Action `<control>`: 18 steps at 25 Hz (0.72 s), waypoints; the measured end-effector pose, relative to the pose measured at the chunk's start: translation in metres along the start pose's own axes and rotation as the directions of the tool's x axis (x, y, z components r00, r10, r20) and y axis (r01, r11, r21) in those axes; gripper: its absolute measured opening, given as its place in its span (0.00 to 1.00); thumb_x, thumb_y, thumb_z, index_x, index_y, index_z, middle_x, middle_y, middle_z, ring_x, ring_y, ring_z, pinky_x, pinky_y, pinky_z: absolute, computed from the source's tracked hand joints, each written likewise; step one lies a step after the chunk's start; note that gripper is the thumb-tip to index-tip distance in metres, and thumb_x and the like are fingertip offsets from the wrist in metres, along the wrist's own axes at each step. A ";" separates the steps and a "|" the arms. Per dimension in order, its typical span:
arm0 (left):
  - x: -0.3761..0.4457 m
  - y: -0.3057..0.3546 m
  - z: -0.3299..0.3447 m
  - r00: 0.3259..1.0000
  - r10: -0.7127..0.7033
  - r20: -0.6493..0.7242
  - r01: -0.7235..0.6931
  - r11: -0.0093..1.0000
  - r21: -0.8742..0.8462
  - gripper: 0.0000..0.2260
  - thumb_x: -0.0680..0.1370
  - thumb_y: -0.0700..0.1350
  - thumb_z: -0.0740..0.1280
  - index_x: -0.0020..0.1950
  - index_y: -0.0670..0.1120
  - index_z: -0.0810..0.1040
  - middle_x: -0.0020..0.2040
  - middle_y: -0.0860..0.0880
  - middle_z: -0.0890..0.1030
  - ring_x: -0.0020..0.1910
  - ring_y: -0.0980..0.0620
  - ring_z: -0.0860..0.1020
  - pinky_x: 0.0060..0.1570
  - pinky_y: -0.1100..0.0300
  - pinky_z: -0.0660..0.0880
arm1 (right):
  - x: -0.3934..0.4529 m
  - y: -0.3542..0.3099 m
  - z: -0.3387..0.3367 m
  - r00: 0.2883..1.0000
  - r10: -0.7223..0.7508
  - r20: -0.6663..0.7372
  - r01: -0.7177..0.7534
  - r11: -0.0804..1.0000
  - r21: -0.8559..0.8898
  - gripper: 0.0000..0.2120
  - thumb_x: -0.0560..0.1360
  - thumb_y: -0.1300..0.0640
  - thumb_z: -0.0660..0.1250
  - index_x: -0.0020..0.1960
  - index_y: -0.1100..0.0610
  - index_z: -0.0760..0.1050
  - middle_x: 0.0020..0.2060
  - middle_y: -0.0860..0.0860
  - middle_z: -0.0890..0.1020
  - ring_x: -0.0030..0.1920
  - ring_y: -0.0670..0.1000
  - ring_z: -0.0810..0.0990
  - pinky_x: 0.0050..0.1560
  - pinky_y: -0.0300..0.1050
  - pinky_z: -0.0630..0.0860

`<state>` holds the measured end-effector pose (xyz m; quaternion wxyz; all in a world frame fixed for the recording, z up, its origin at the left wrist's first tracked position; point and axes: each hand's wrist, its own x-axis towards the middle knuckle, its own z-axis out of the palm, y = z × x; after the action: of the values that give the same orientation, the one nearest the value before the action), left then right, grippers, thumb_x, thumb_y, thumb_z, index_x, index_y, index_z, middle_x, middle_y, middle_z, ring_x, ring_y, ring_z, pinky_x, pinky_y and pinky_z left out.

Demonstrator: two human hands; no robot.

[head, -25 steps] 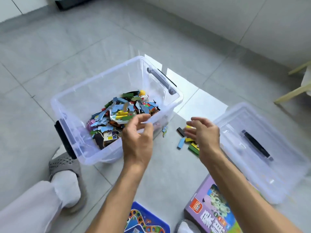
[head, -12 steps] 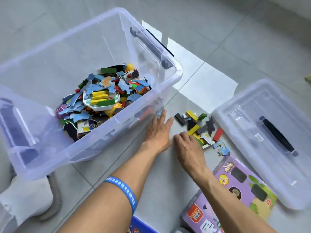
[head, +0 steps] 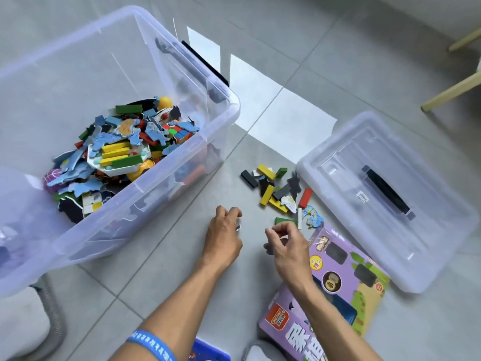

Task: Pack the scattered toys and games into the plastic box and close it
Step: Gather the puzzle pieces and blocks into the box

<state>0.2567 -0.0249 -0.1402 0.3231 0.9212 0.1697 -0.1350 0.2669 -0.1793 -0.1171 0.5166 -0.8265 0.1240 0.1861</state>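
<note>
Beside the clear plastic box (head: 208, 142) heaped with jagged cardboard puzzle pieces, both curled hands, left hand (head: 224, 234) and right hand (head: 285, 242), pinch small pieces I cannot identify near glossy rectangular wooden blocks (head: 268, 190) on the tiled floor (head: 338, 61).

Bare grey tiled floor (head: 166, 256) lies open between the clear plastic storage box (head: 145, 188) at nine o'clock and the clear plastic lid (head: 338, 162) at three o'clock. Scattered coloured wooden blocks (head: 270, 190) clutter twelve o'clock; the purple cardboard game box (head: 346, 277) blocks five o'clock.
</note>
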 end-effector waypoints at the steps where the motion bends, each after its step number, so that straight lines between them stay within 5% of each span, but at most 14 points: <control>1: 0.000 0.003 0.000 0.999 -0.028 0.025 0.029 1.000 -0.013 0.17 0.70 0.32 0.61 0.56 0.46 0.74 0.51 0.46 0.75 0.49 0.43 0.76 0.47 0.55 0.73 | 0.000 -0.005 -0.009 0.991 0.130 0.011 -0.129 0.973 0.192 0.06 0.77 0.58 0.69 0.47 0.61 0.74 0.37 0.51 0.79 0.36 0.54 0.82 0.38 0.47 0.81; 4: -0.001 0.013 0.002 0.996 -0.068 0.063 0.070 0.997 -0.037 0.11 0.68 0.35 0.61 0.48 0.44 0.76 0.45 0.45 0.80 0.47 0.42 0.77 0.45 0.56 0.71 | 0.016 -0.010 -0.034 0.965 0.262 0.026 -0.261 0.936 0.238 0.02 0.78 0.60 0.66 0.47 0.59 0.74 0.39 0.54 0.78 0.37 0.52 0.78 0.37 0.48 0.78; 7: 0.006 0.031 -0.001 0.973 -0.228 0.044 0.232 0.962 -0.142 0.07 0.67 0.36 0.57 0.32 0.45 0.71 0.33 0.42 0.75 0.35 0.41 0.71 0.34 0.55 0.67 | 0.032 -0.010 -0.044 0.977 0.187 -0.106 -0.211 0.931 -0.299 0.05 0.76 0.57 0.58 0.47 0.54 0.72 0.44 0.51 0.78 0.41 0.53 0.74 0.40 0.48 0.70; 9: 0.017 0.047 -0.002 0.961 -0.278 0.003 0.268 0.925 -0.271 0.05 0.64 0.39 0.53 0.30 0.45 0.66 0.31 0.43 0.63 0.32 0.46 0.63 0.30 0.56 0.60 | 0.034 -0.010 -0.042 0.991 0.027 -0.132 -0.107 0.758 -0.644 0.09 0.76 0.52 0.56 0.52 0.55 0.68 0.47 0.52 0.74 0.42 0.56 0.75 0.41 0.49 0.68; 10: 0.023 0.057 -0.002 0.962 -0.271 -0.025 0.250 0.914 -0.319 0.05 0.64 0.39 0.53 0.29 0.45 0.65 0.30 0.53 0.67 0.32 0.47 0.63 0.29 0.56 0.59 | 0.035 -0.009 -0.039 0.993 -0.006 -0.117 -0.082 0.679 -0.729 0.14 0.76 0.47 0.57 0.56 0.55 0.66 0.49 0.53 0.73 0.43 0.58 0.76 0.40 0.49 0.68; 11: 0.029 0.067 -0.002 0.963 -0.263 -0.053 0.231 0.913 -0.335 0.06 0.66 0.39 0.54 0.29 0.45 0.66 0.28 0.49 0.68 0.32 0.46 0.64 0.29 0.57 0.60 | 0.035 -0.008 -0.036 0.995 -0.009 -0.101 -0.074 0.617 -0.784 0.21 0.76 0.42 0.58 0.60 0.56 0.64 0.52 0.53 0.72 0.45 0.59 0.78 0.40 0.49 0.68; 13: 0.041 0.089 0.000 0.975 -0.191 -0.110 0.160 0.956 -0.244 0.06 0.73 0.44 0.60 0.37 0.45 0.72 0.36 0.47 0.76 0.36 0.42 0.72 0.34 0.56 0.66 | 0.036 0.002 -0.029 0.998 -0.027 -0.061 -0.038 0.528 -0.848 0.28 0.74 0.36 0.61 0.63 0.56 0.63 0.55 0.54 0.72 0.49 0.61 0.79 0.39 0.50 0.67; 15: 0.051 0.102 0.005 0.993 -0.105 -0.061 0.103 0.994 -0.031 0.12 0.76 0.51 0.65 0.54 0.46 0.73 0.51 0.45 0.77 0.46 0.39 0.77 0.43 0.52 0.71 | 0.035 0.011 -0.023 0.996 -0.091 -0.020 0.028 0.496 -0.868 0.25 0.75 0.37 0.61 0.61 0.55 0.65 0.54 0.53 0.73 0.50 0.60 0.78 0.39 0.51 0.66; 18: 0.062 0.097 0.011 1.000 -0.011 0.013 0.008 0.972 0.235 0.14 0.78 0.44 0.65 0.63 0.46 0.68 0.58 0.44 0.77 0.52 0.39 0.79 0.41 0.52 0.69 | 0.034 0.017 -0.018 0.989 -0.144 0.022 0.090 0.486 -0.869 0.17 0.79 0.41 0.57 0.58 0.54 0.66 0.53 0.53 0.74 0.49 0.60 0.78 0.39 0.51 0.64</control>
<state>0.3497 -0.0893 -0.1177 0.2124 0.9512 0.1546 -0.1622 0.2938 -0.2029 -0.1380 0.0391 -0.9850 -0.0288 0.1655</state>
